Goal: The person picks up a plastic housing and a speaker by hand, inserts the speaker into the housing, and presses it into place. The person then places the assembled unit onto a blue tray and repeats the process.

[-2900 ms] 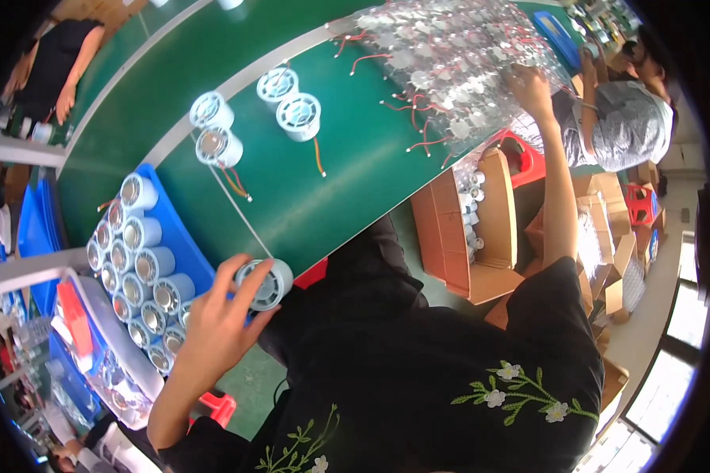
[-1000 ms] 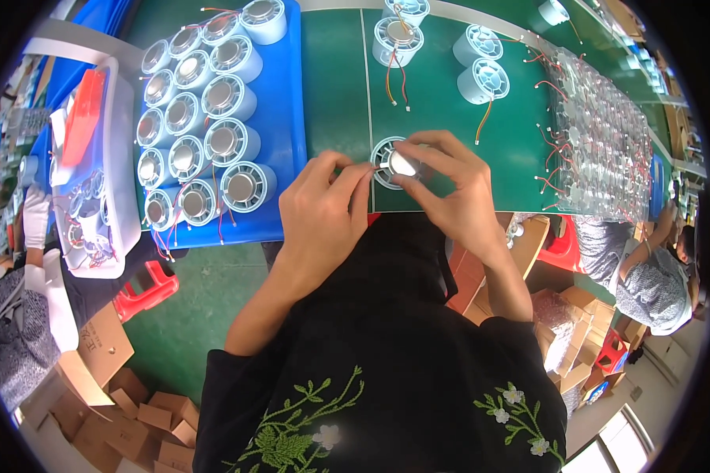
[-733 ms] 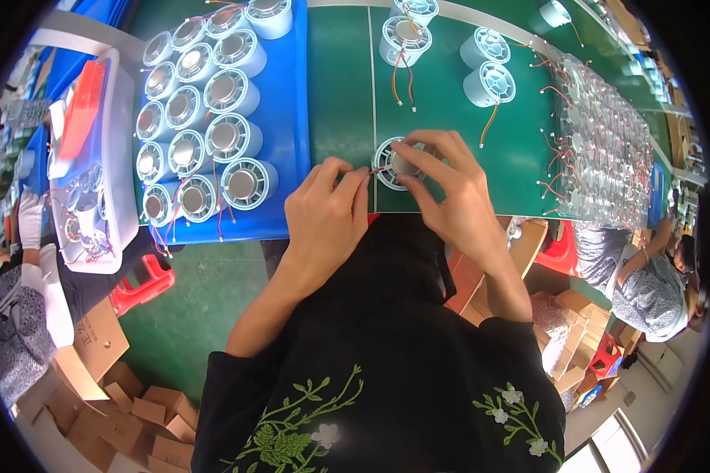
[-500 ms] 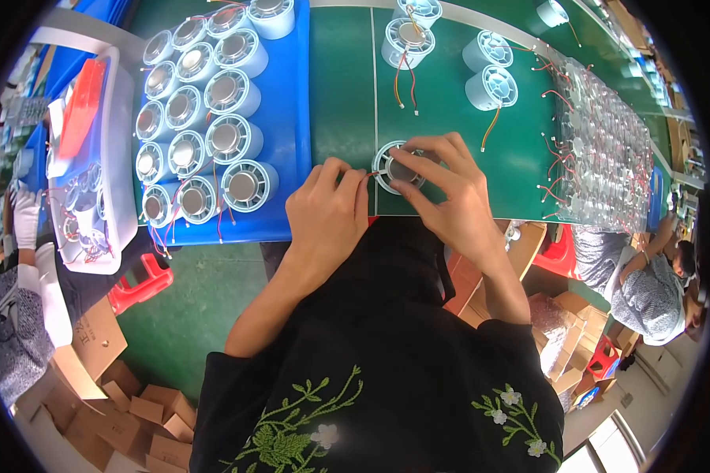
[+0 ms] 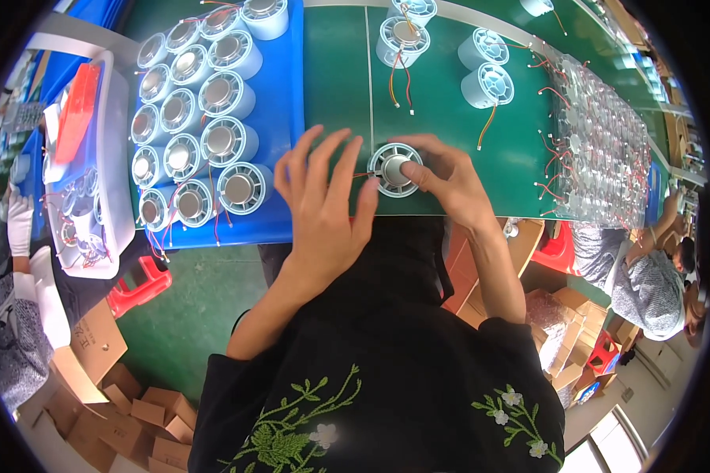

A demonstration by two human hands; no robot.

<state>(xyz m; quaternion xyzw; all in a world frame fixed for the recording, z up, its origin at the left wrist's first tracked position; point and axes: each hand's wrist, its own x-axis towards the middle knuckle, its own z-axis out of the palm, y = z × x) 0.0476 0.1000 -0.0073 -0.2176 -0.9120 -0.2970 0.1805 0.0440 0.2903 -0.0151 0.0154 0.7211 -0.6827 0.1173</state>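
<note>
Pale-blue plastic, slotted around a metal disc — that is the motor housing in hand, near the green counter's front edge and between the person's 2 hands. At its left, the left hand is spread and grips nothing that shows; its thumb is just beside thin wire leads at the rim — touching or apart, I cannot tell. The right hand grasps the housing, thumb on the disc, fingers behind its far right side. The step looks like setting those leads at the rim; the next move probably calls for a steady right grip and a light left touch, without tugging the wires.

Counting rightward: 1 white bin with 1 red piece and wired parts too tangled to count; 1 blue tray bearing 16 disc-faced housings; beyond the hands, 2 housings with trailing leads, then 2 spoke-faced housings; 1 far housing, cut off above; 1 clear plastic packing layer, its contents uncountable.
</note>
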